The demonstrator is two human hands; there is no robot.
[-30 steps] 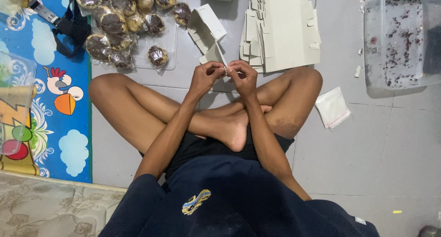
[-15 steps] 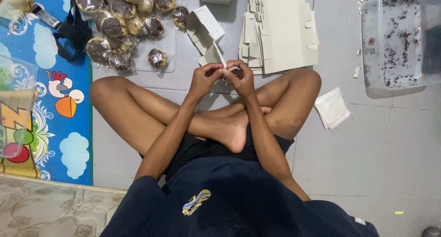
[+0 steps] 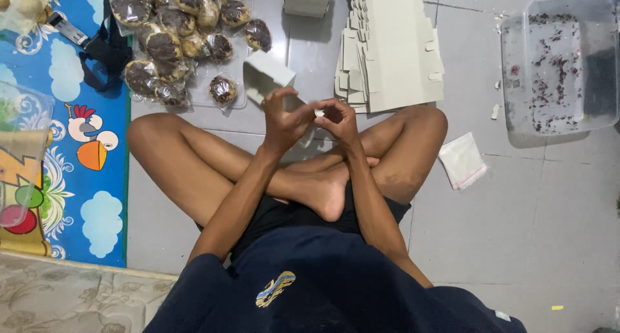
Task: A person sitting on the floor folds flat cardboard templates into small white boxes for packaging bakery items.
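Observation:
I sit cross-legged on a grey tiled floor. My left hand point(image 3: 282, 118) and my right hand point(image 3: 337, 120) meet above my crossed shins, both gripping a small grey-white cardboard box point(image 3: 268, 79) that is partly folded; its open flaps stick up behind my left fingers. Most of the box's lower part is hidden by my hands. A stack of flat, unfolded box blanks point(image 3: 391, 45) lies on the floor just beyond my right hand.
Several plastic-wrapped chocolate-topped buns point(image 3: 175, 39) lie at the upper left. Folded boxes point(image 3: 309, 0) stand at the top. A clear plastic tub point(image 3: 560, 65) with crumbs is at the right, a small plastic bag point(image 3: 463, 160) beside my knee, a colourful mat point(image 3: 61, 133) at the left.
My hands have stayed together on the box while turning it; the box flaps now stand more to the left of my hands. My legs have not moved.

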